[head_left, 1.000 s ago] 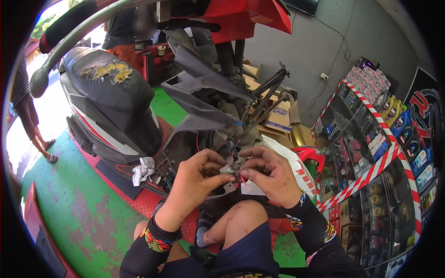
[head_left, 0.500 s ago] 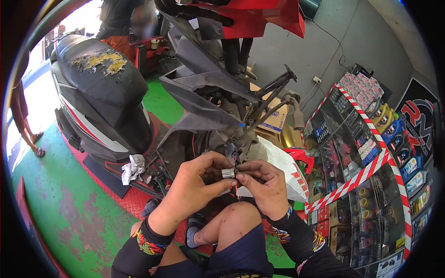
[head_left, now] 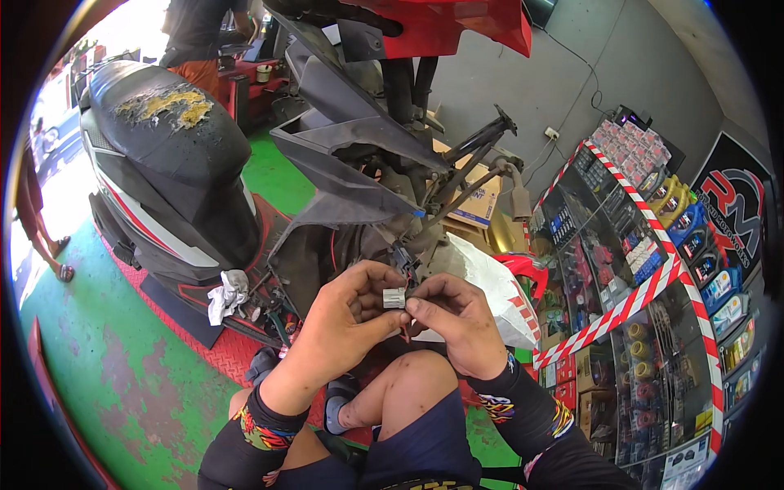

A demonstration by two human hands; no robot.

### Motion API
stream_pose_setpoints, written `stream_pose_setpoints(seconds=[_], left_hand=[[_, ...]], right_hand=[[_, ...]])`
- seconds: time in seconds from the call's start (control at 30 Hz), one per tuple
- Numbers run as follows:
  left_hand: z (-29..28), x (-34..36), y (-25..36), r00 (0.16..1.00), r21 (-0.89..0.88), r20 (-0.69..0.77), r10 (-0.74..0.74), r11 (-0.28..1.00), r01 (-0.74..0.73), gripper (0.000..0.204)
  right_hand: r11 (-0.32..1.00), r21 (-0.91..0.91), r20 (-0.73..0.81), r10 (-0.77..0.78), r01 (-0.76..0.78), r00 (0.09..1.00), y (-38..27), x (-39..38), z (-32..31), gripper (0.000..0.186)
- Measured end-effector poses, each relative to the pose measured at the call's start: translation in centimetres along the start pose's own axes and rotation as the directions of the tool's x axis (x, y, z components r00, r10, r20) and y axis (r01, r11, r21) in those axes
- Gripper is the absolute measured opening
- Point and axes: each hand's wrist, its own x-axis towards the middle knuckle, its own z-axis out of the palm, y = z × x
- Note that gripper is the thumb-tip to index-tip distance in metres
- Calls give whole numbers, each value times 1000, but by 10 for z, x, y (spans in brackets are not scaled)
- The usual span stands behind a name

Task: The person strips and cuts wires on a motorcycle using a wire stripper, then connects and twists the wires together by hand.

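Note:
A small white plastic connector (head_left: 394, 298) sits between the fingertips of my left hand (head_left: 347, 322) and my right hand (head_left: 453, 322), both closed around it and the wires at its side. A dark harness with a black connector (head_left: 406, 260) runs down to it from the scooter's exposed front. Just beyond are dark plastic panels (head_left: 343, 188) and metal brackets (head_left: 478, 180). A white body panel (head_left: 498, 302) lies behind my right hand. The scooter's torn seat (head_left: 167, 147) is to the left, with a crumpled white rag (head_left: 227, 296) below it.
Another person (head_left: 200, 45) stands behind the scooter, and someone's legs (head_left: 41, 224) show at the far left. A glass display case (head_left: 645, 359) with striped tape and oil bottles (head_left: 682, 212) stands right. Cardboard boxes (head_left: 478, 192) lean by the grey wall. Red matting (head_left: 204, 351) lies on the green floor.
My hands have shifted slightly left and turned, so the white connector between my fingertips shows more plainly. The view has also shifted a little.

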Motion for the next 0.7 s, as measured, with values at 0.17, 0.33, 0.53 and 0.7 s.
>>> stream_pose_setpoints(seconds=[0.17, 0.33, 0.53, 0.7], left_hand=[[1, -2, -4, 999, 74, -26, 37, 997, -35, 35], [3, -5, -8, 993, 326, -89, 74, 944, -41, 26], [3, -5, -8, 975, 386, -97, 198, 911, -147, 23], [1, -5, -11, 932, 522, -24, 361, 800, -297, 23]], right_hand=[[1000, -16, -31, 11, -11, 999, 7, 4, 0, 16], [958, -281, -75, -83, 59, 994, 9, 6, -1, 19], [847, -522, -70, -163, 104, 984, -7, 3, 6, 21], [974, -196, -74, 96, -109, 993, 0, 1, 3, 23]])
